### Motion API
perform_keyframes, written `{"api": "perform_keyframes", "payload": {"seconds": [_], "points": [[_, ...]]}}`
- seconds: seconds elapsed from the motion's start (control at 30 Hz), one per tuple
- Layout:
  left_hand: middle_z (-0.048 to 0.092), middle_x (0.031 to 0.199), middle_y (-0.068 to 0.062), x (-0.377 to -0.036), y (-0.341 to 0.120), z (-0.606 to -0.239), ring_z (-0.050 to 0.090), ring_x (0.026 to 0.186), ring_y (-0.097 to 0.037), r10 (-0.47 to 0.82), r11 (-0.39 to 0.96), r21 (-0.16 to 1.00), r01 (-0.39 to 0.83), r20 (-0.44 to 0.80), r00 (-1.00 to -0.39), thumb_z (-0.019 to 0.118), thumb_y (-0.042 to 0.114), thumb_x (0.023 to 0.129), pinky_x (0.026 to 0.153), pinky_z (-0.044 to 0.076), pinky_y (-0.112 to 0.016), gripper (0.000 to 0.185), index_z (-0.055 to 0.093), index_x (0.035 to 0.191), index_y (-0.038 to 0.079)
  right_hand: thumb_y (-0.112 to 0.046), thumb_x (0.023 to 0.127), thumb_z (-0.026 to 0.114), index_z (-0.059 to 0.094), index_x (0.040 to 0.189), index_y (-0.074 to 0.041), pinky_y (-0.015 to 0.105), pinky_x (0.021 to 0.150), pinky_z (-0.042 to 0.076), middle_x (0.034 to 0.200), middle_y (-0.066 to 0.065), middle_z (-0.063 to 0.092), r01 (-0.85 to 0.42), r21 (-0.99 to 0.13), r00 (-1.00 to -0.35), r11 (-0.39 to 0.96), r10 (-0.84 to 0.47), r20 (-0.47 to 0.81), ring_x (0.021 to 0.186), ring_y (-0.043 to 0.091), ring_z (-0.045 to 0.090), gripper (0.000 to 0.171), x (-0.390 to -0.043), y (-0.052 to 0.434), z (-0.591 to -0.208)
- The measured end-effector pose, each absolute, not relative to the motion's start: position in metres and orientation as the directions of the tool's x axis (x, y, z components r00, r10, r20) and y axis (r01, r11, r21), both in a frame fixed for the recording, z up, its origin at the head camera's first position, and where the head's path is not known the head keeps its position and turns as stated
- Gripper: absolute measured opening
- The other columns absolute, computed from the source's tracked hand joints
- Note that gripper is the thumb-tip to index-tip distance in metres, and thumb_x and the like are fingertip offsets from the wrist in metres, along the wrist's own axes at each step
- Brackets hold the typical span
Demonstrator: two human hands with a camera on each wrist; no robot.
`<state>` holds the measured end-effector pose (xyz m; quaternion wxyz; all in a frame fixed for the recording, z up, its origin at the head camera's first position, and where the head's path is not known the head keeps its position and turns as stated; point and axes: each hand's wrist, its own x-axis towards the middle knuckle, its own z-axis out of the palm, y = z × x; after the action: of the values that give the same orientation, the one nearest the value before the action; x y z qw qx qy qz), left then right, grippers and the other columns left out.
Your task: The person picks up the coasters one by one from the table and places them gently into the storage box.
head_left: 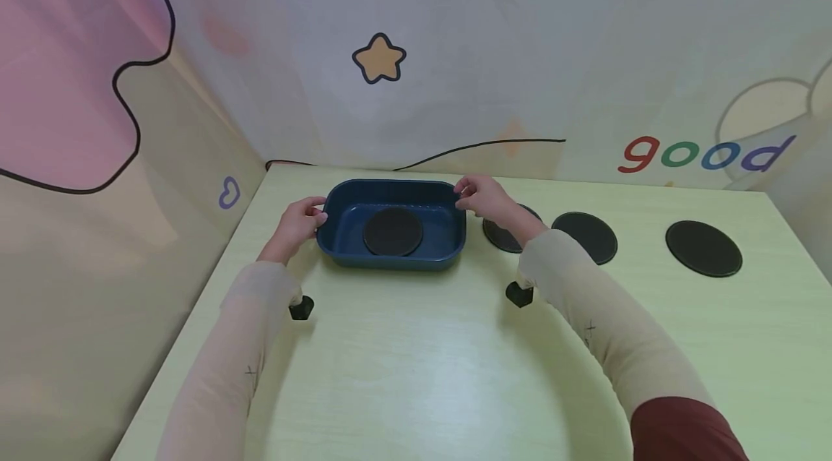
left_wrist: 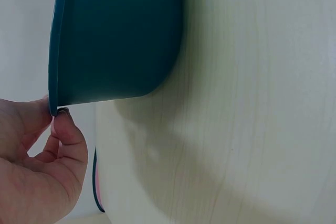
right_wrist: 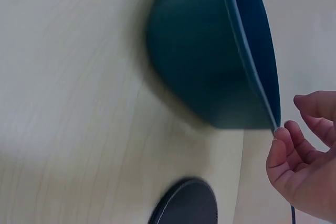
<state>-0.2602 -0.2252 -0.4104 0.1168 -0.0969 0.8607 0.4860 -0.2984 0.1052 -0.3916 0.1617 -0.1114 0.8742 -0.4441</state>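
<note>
A dark blue rectangular tray (head_left: 396,261) stands on the pale table near the back wall, with a black round disc (head_left: 393,232) lying flat inside it. My left hand (head_left: 297,222) is at the tray's left end; in the left wrist view my left hand (left_wrist: 52,118) pinches the rim of the tray (left_wrist: 121,35) between thumb and forefinger. My right hand (head_left: 484,199) is at the far right corner. In the right wrist view the curled fingertips of my right hand (right_wrist: 294,124) meet the rim of the tray (right_wrist: 210,61).
Three more black discs lie in a row right of the tray: one (head_left: 502,235) partly under my right wrist and also in the right wrist view (right_wrist: 186,203), a second (head_left: 588,237), a third (head_left: 704,248). Fabric walls close the back and left sides.
</note>
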Motion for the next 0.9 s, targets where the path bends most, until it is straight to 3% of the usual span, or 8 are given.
{"api": "perform_keyframes", "payload": {"seconds": [0.17,0.4,0.9], "points": [[0.042,0.105,-0.013,-0.261,-0.226,-0.411,0.045,0.091,-0.025,-0.059,0.503,0.816,-0.285,-0.296,-0.953,0.041,0.009,0.094,0.088,0.044,-0.038,0.042,0.035,0.135,0.008,-0.006,0.085,0.054,0.047,0.11,0.003,0.032,0.064,0.043,0.095,0.012,0.05,-0.016,-0.8,-0.914,0.6,-0.333,-0.231,0.087,0.031,0.049,0.027,-0.302,0.124,-0.396],[0.043,0.102,-0.012,-0.261,-0.226,-0.411,0.044,0.087,-0.021,-0.052,0.499,0.826,-0.262,-0.274,-0.96,0.042,0.008,0.093,0.083,0.047,-0.034,0.041,0.036,0.134,0.006,-0.009,0.087,0.052,0.04,0.118,0.004,0.049,0.086,0.041,0.11,0.019,0.048,0.044,-0.785,-0.888,0.618,-0.336,-0.315,0.101,0.033,0.048,0.036,-0.307,0.153,-0.401],[0.042,0.102,-0.012,-0.261,-0.225,-0.411,0.044,0.089,-0.022,-0.061,0.506,0.819,-0.269,-0.277,-0.959,0.041,0.008,0.093,0.086,0.046,-0.037,0.041,0.036,0.134,0.007,-0.007,0.086,0.049,0.038,0.122,0.006,0.052,0.1,0.026,0.129,0.027,0.032,0.078,-0.75,-0.917,0.657,-0.248,-0.313,0.117,0.04,0.032,0.039,-0.312,0.192,-0.416]]}}
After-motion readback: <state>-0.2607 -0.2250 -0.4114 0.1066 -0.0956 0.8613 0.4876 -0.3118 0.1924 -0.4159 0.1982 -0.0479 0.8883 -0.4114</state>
